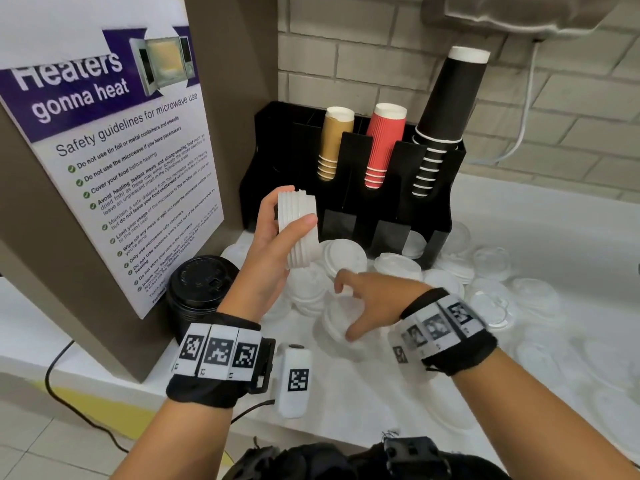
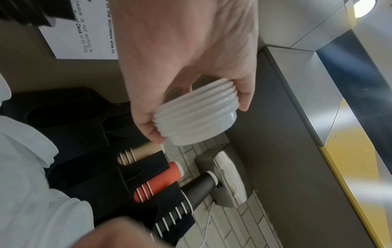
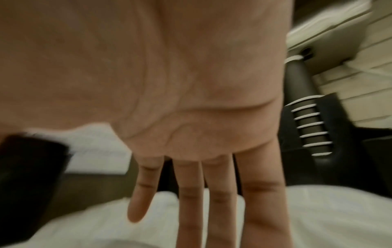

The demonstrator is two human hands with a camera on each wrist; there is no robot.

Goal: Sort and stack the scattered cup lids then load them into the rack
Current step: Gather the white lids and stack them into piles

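Head view: the left hand grips a stack of white lids, thumb on one side and fingers on the other, raised in front of the black rack. The right hand is spread with straight fingers, palm down over loose white lids heaped on the worktop; contact with them is unclear. Clear lids lie to the right. The rack holds tan, red and black cup stacks. A black lid stack stands beside the microwave safety poster.
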